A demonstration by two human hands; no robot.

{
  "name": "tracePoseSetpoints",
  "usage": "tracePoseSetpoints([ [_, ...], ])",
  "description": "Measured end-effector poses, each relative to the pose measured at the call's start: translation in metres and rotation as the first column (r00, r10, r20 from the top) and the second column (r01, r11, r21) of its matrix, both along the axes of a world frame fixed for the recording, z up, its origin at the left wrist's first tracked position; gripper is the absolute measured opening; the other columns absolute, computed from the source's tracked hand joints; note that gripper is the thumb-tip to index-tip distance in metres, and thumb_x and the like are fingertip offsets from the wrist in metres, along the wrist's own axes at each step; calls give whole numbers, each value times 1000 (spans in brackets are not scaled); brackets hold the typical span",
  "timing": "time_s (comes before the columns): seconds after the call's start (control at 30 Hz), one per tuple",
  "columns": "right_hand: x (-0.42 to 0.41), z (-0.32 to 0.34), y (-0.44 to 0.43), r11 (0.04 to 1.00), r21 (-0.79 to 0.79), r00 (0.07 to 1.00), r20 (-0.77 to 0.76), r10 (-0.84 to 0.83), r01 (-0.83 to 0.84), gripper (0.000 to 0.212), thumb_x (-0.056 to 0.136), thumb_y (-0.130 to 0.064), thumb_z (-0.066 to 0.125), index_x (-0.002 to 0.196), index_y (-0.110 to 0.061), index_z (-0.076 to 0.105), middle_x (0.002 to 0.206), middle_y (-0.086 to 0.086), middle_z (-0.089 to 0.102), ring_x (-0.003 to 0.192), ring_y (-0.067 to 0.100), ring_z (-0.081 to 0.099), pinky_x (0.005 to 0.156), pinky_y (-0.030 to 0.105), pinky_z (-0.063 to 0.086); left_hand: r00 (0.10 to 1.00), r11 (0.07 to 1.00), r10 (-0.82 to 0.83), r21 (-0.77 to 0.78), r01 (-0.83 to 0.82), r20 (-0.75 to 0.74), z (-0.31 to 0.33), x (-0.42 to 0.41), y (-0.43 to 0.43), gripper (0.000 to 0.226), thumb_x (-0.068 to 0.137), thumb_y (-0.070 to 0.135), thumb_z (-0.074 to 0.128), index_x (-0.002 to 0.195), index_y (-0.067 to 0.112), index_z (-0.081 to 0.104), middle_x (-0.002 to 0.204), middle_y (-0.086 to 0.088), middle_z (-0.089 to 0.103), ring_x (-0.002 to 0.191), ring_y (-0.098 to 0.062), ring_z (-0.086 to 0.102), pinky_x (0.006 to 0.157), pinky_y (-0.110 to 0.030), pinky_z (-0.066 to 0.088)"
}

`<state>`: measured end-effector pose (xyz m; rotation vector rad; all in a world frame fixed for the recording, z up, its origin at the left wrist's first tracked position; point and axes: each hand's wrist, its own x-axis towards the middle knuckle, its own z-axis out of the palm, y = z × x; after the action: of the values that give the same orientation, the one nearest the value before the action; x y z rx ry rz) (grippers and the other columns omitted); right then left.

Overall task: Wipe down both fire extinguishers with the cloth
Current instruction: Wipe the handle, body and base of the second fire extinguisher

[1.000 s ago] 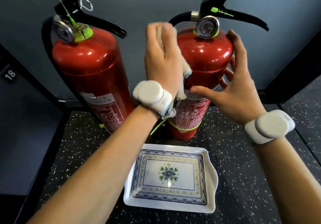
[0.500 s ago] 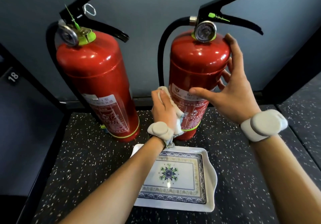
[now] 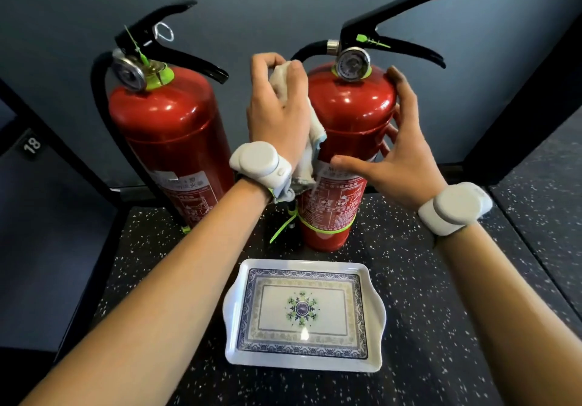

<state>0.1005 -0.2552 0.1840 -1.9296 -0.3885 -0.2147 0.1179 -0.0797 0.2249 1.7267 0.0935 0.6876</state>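
head view, wiping step on the right-hand extinguisher [image 3: 349, 128]. left hand [image 3: 278, 113] closed around a bunched pale cloth [image 3: 310, 141], pressed against the upper left flank of the red cylinder, loose tail of cloth hanging down toward the printed label. right hand [image 3: 398, 153] open and spread, fingers [image 3: 400, 90] laid on the right shoulder of the same cylinder, thumb across the front near the label's top edge; bracing, not clasping anything. left-hand extinguisher [image 3: 170, 135] upright just beside, untouched by either hand. both standing at the back of a dark speckled tabletop [image 3: 425, 279], patterned tray [image 3: 231, 311] lying bare in front of them. judged midway through the task: one cylinder under the cloth, the other probably yet to be done. advised technique: long strokes from shoulder down to base, firm flat pressure, cloth refolded into a pad rather than left trailing; right hand kept as counter-support so the tall, narrow body neither rocks nor turns on its base; cylinder rotated by degrees to reach the rear face. care near the gauge [image 3: 352, 64], hose and green seal tag [image 3: 371, 40], where a dangling corner could snag; levers wiped lightly, never squeezed.
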Motion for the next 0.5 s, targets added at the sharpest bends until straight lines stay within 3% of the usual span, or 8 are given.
tracePoseSetpoints([
  [0.1, -1, 4, 6, 1000, 29, 1000, -31, 6, -5, 129, 69, -10, 95, 162, -36, 10, 154, -14, 36, 131, -5, 54, 118, 34, 46, 999, 1000, -21, 10, 21, -24, -4, -3, 3, 14, 102, 29, 53, 106, 16, 51, 75, 13, 58, 65, 6, 57, 59, -9, 42],
  [0.2, -2, 14, 8, 995, 103, 998, -64, 12, -5, 118, 76, -5, 89, 162, -32, 12, 154, -4, 39, 114, -14, 61, 98, 13, 52, 1000, 996, -27, 81, 27, 0, -4, -7, 7, 15, 102, 28, 54, 107, 15, 53, 77, 15, 60, 69, 5, 59, 60, -7, 39],
  [0.23, -3, 18, 8, 988, 157, 995, -95, 9, 6, 115, 79, -11, 88, 162, -30, 12, 155, -2, 41, 110, -13, 62, 95, 13, 53, 1000, 991, -29, 127, 29, 2, -6, -8, 9, 16, 101, 30, 54, 109, 15, 53, 79, 16, 62, 71, 4, 60, 62, -8, 41],
  [0.3, -4, 23, 10, 972, 232, 988, -157, -10, 47, 118, 77, -34, 87, 164, -28, 8, 157, -2, 43, 116, -6, 61, 105, 25, 52, 999, 978, -38, 203, 40, -13, -10, -11, 12, 20, 101, 34, 55, 115, 20, 52, 85, 17, 65, 75, 2, 63, 65, -13, 46],
  [0.37, -4, 25, 15, 976, 207, 985, -170, -34, 69, 124, 74, -45, 86, 165, -28, 4, 153, -5, 46, 123, -1, 59, 111, 31, 48, 997, 979, -52, 196, 62, -56, -13, -13, 14, 37, 99, 43, 57, 130, 26, 44, 99, 11, 70, 81, -4, 69, 73, -24, 53],
  [0.43, 1, 25, 21, 980, 170, 984, -159, -76, 103, 127, 72, -45, 91, 164, -28, 6, 148, -7, 48, 123, 0, 61, 110, 29, 49, 984, 988, -67, 124, 88, -167, -9, -10, 17, 67, 96, 54, 59, 149, 27, 29, 131, -3, 65, 113, -19, 67, 90, -22, 46],
  [0.47, 2, 26, 24, 980, 158, 982, -161, -99, 125, 128, 69, -47, 94, 163, -29, 9, 146, -8, 49, 123, 3, 62, 109, 29, 50, 965, 986, -83, 122, 116, -247, -6, -6, 19, 74, 95, 60, 57, 153, 25, 29, 143, -4, 58, 126, -20, 60, 97, -21, 40],
  [0.5, 5, 28, 26, 978, 153, 980, -162, -116, 141, 129, 65, -49, 96, 162, -30, 13, 144, -9, 51, 124, 7, 63, 109, 31, 51, 942, 977, -102, 144, 155, -319, -2, -1, 23, 72, 93, 66, 54, 150, 24, 40, 144, 0, 58, 131, -18, 56, 98, -20, 38],
])
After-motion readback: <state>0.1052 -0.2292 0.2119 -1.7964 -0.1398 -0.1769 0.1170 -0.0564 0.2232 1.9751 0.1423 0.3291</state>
